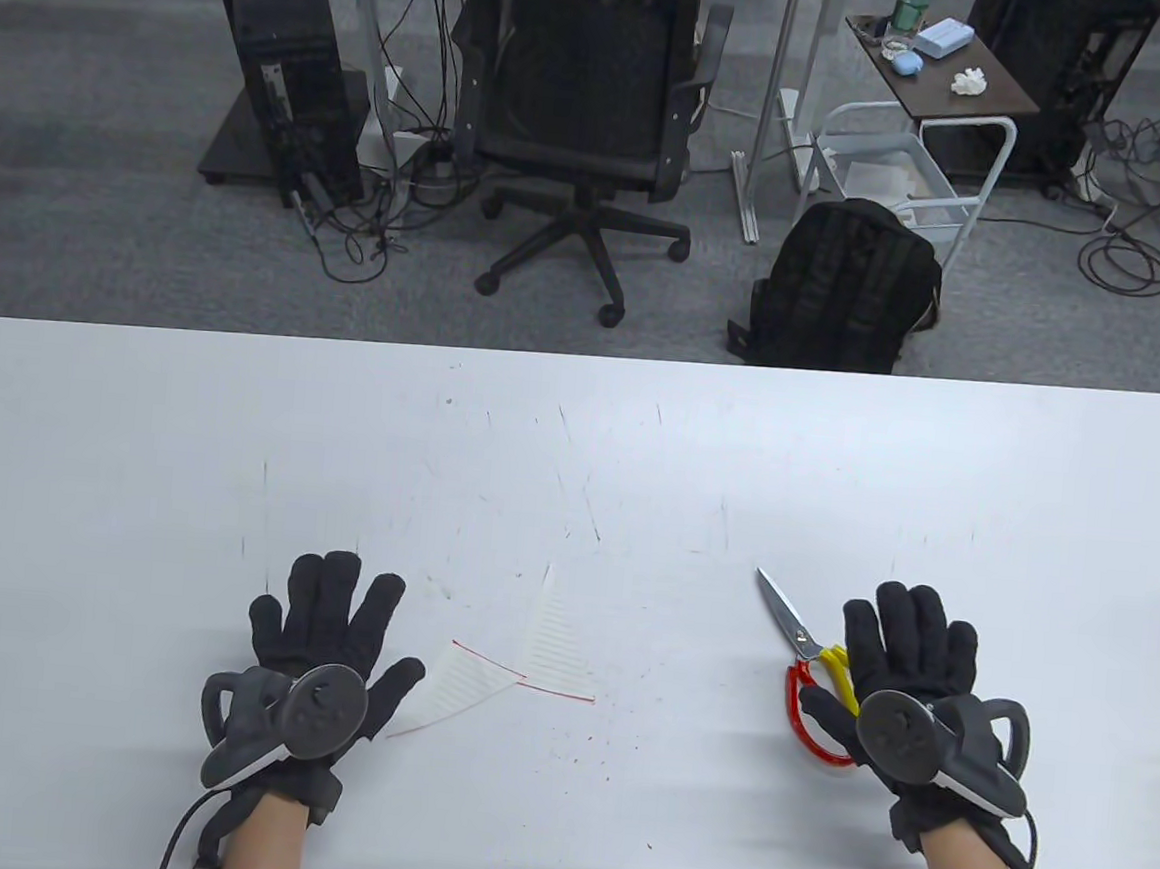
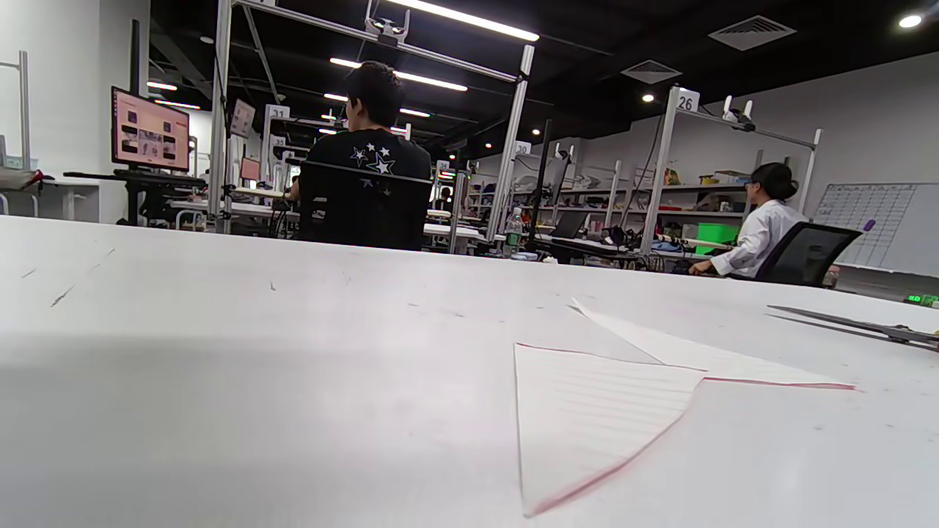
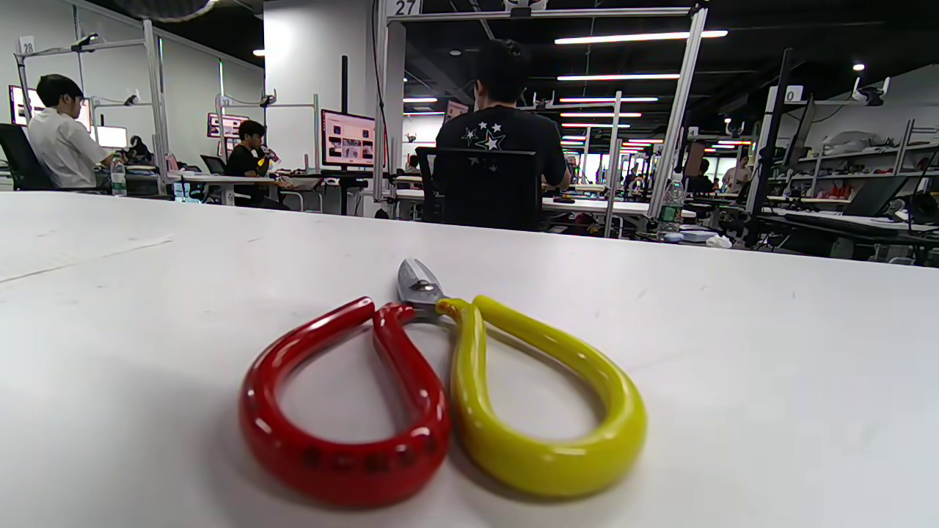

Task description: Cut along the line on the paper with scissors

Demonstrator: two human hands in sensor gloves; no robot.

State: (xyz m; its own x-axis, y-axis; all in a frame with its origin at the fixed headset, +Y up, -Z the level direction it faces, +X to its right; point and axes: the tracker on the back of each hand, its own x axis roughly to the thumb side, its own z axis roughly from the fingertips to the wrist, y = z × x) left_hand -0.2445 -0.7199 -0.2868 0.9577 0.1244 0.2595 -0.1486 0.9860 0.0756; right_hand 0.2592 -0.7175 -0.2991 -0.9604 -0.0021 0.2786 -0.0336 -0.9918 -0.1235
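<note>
left hand (image 1: 323,635): flat on table (image 1: 138,440), palm down, fingers spread, gripping nothing | paper (image 1: 512,665): two pieces just right of its thumb | right hand (image 1: 907,671): flat, fingers extended close together, over yellow loop of scissors (image 1: 803,658), not gripping; blades closed

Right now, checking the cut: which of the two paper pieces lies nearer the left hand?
The lower-left piece, beside the left hand; the other piece lies farther right, towards the scissors.
</note>
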